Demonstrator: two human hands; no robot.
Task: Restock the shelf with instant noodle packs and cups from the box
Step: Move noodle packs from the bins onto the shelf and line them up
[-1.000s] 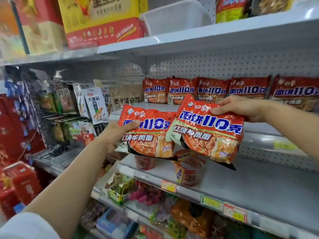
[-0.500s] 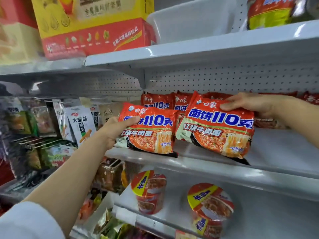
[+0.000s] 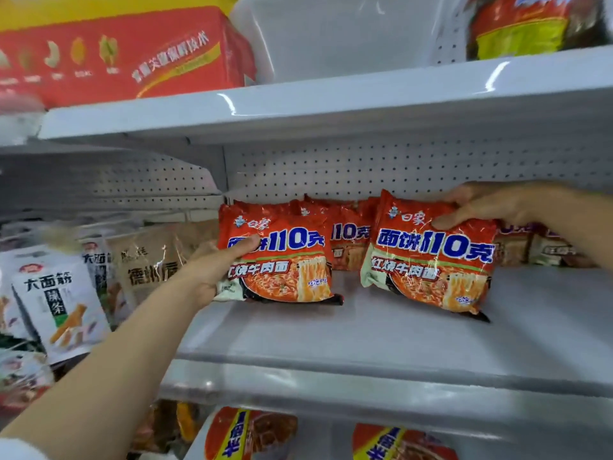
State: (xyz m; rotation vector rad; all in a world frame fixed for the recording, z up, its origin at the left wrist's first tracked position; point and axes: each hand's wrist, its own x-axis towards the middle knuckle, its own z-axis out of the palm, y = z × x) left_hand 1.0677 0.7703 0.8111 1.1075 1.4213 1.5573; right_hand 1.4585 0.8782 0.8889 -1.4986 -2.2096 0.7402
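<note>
Two red instant noodle packs stand on the grey middle shelf (image 3: 381,340). My left hand (image 3: 212,270) grips the left pack (image 3: 288,260) by its left edge, thumb across the front. My right hand (image 3: 481,204) holds the right pack (image 3: 431,260) by its top right corner. Both packs rest with their lower edges on the shelf, leaning back toward a row of the same noodle packs (image 3: 348,234) along the pegboard wall. Two noodle cups (image 3: 248,436) sit on the shelf below.
Snack bags (image 3: 59,310) hang in the bay to the left. Overhead is the upper shelf (image 3: 331,101), which carries a red carton (image 3: 126,51) and a white plastic bin (image 3: 331,31). Bare shelf surface lies in front of the two packs.
Both hands moved the packs deeper into the middle shelf and set them down on it. The camera view came closer and rose, so the lower shelf's cups slid to the bottom edge.
</note>
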